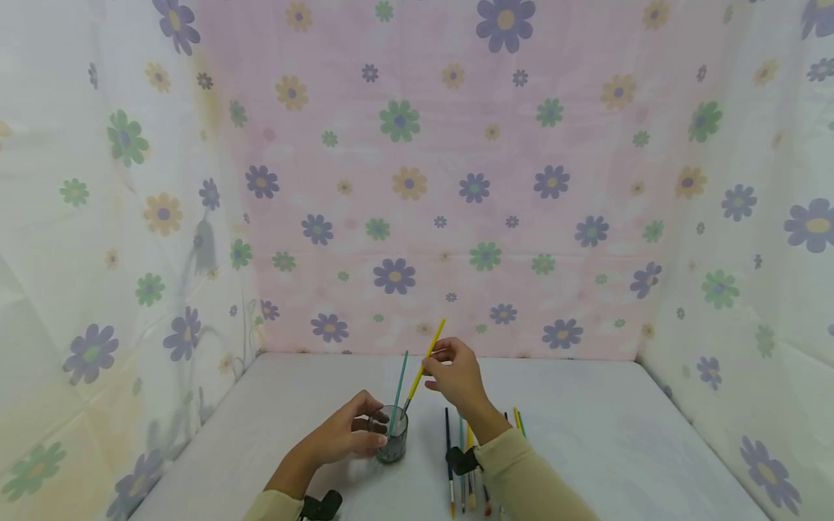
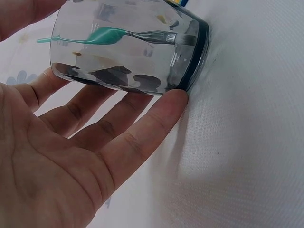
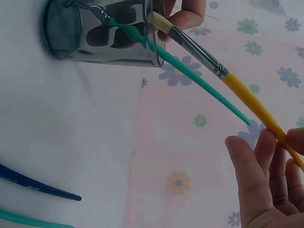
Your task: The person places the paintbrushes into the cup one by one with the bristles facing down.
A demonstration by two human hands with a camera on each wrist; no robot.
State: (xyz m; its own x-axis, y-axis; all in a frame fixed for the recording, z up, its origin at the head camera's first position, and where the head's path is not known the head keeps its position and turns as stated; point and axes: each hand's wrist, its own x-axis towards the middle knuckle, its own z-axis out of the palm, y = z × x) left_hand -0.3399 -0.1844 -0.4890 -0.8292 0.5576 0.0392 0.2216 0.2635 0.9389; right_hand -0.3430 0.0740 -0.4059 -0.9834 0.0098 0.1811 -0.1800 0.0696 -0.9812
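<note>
My left hand [image 1: 339, 434] holds a clear glass [image 1: 393, 454] upright on the table, thumb on one side and fingers along the other. Inside leans a green paintbrush [image 2: 107, 35], bristles down at the glass's bottom, its handle rising past the rim. My right hand [image 1: 459, 373] pinches a yellow paintbrush [image 3: 249, 99] by the handle between thumb and fingertips. The yellow brush slants down, its pale bristles at the mouth of the glass beside the green handle. How far the bristles reach inside, I cannot tell.
Several paintbrushes lie side by side on the white-covered table [image 1: 580, 434], partly hidden under my right forearm. Among them are a dark blue brush [image 3: 40, 184] and a green brush [image 3: 33, 219]. A flowered cloth [image 1: 443, 239] hangs behind the table and at both sides.
</note>
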